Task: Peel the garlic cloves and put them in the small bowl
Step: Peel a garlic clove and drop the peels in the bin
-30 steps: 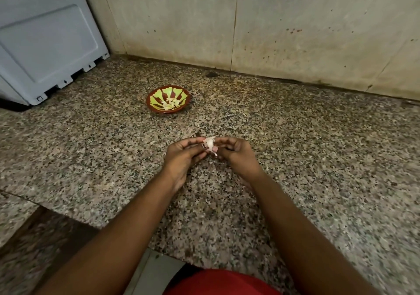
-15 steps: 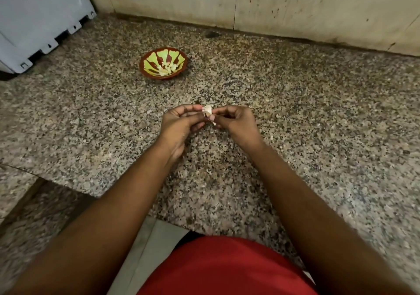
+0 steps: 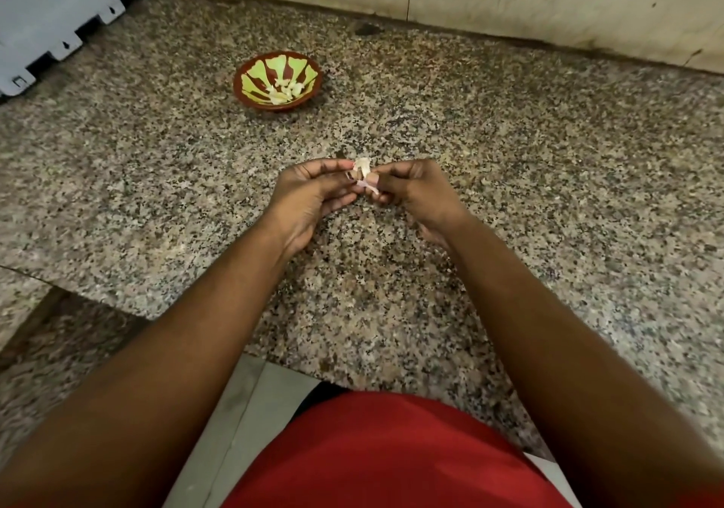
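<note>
My left hand (image 3: 309,194) and right hand (image 3: 411,190) both pinched the garlic clove (image 3: 362,169); slick skin could have squirted it far from the small bowl (image 3: 278,80).

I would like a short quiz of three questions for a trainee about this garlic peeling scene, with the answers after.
1. True or false: the small red-brown bowl with green pattern already holds pale peeled garlic pieces.
2. Which hands hold the partly peeled garlic clove? A) left hand only B) right hand only C) both
3. Fill in: the bowl stands on the speckled granite ______, farther from the person than the hands.

Key: 1 true; 2 C; 3 counter.
</note>
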